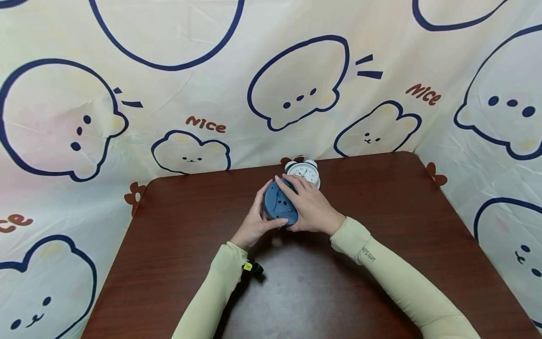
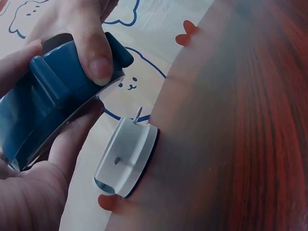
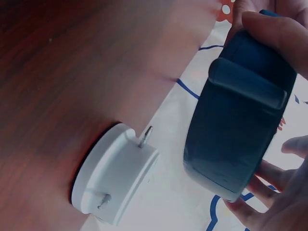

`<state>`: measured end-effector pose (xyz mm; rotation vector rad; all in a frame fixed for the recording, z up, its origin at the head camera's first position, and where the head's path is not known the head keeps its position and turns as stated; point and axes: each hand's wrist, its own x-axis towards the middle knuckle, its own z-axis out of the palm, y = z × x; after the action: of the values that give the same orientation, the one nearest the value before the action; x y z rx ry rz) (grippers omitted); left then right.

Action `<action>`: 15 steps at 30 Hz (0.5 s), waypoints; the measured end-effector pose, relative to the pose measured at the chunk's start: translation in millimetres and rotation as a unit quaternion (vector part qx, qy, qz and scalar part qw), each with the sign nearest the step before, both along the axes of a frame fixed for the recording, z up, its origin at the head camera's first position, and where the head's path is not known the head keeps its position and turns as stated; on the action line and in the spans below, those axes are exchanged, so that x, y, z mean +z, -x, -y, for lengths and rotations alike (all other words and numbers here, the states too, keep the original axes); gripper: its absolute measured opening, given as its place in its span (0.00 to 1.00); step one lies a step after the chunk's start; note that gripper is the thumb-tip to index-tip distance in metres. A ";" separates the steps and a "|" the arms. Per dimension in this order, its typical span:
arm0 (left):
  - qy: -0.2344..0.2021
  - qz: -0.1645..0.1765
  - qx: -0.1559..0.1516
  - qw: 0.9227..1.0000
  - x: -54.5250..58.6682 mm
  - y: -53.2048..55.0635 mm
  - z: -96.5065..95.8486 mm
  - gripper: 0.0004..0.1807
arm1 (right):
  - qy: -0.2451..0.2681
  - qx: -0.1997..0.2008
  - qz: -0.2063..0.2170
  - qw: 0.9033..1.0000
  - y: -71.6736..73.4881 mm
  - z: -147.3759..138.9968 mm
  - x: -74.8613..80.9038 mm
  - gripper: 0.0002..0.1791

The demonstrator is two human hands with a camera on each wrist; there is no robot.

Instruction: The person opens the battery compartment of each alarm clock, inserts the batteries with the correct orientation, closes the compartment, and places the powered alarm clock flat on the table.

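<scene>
A round blue clock (image 1: 277,207) is held up above the table, its back with a curved cover outline and small dots facing the head camera. My left hand (image 1: 256,220) grips its left side, thumb across the lower edge. On the other side, my right hand (image 1: 316,210) grips the upper right edge. Ridge-like feet stand out from the rim of the blue clock (image 3: 231,130) in the wrist views; its dial is hidden. Just behind lies a white twin-bell alarm clock (image 1: 308,172), dial up, with two metal feet showing in the left wrist view. Neither hand visibly touches it.
The dark brown wooden table (image 1: 372,292) ends at a far edge just behind the white clock. A cream cloth (image 1: 292,19) with cartoon drawings hangs behind it and at both sides. A small black device (image 1: 256,270) is strapped at the left wrist.
</scene>
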<state>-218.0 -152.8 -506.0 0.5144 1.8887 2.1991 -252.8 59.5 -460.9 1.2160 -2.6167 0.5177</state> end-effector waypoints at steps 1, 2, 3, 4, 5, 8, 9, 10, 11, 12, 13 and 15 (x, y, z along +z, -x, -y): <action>0.000 0.005 -0.002 1.000 -0.8 -0.6 0.7 0.59 | 0.003 0.000 -0.003 1.000 -0.1 -0.1 -0.5 0.74; 0.000 0.012 -0.004 1.000 -1.5 -1.4 1.6 0.57 | 0.008 0.000 -0.005 1.000 -0.3 -0.2 -1.0 0.75; -0.001 0.019 -0.006 1.000 -2.5 -2.2 2.8 0.55 | 0.014 0.000 -0.005 1.000 -0.5 -0.5 -1.2 0.75; -0.007 0.028 -0.009 1.000 -4.0 -2.6 3.9 0.52 | 0.023 -0.001 -0.005 1.000 -0.5 -0.8 -1.9 0.76; -0.015 0.039 -0.013 0.999 -5.0 -3.3 5.0 0.47 | 0.032 -0.001 -0.003 0.999 -0.4 -1.1 -2.4 0.76; -0.050 0.066 -0.028 0.996 -9.0 -4.9 7.7 0.34 | 0.058 -0.003 0.003 0.998 0.2 -2.2 -3.9 0.77; -0.065 0.074 -0.037 0.994 -10.2 -5.0 7.9 0.33 | 0.066 -0.004 0.004 0.998 0.4 -2.6 -4.3 0.77; -0.081 0.081 -0.049 0.992 -11.3 -5.1 7.8 0.32 | 0.076 -0.003 0.006 0.997 0.5 -2.7 -4.6 0.77; -0.093 0.085 -0.063 0.990 -11.4 -5.4 7.1 0.33 | 0.086 -0.001 0.008 0.996 0.5 -2.8 -4.8 0.77; -0.108 0.090 -0.078 0.987 -12.2 -5.4 6.1 0.34 | 0.095 0.001 0.012 0.995 0.3 -2.8 -5.0 0.77; -0.122 0.096 -0.094 0.983 -12.9 -5.7 5.0 0.35 | 0.104 0.004 0.015 0.994 -0.1 -2.8 -5.3 0.76; -0.148 0.104 -0.124 0.976 -13.3 -7.6 2.4 0.39 | 0.122 0.012 0.026 0.992 -1.5 -2.2 -5.7 0.76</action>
<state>-210.4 -155.1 -519.3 0.5118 1.3229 2.2719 -251.3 61.7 -466.6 1.1702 -2.4921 0.8568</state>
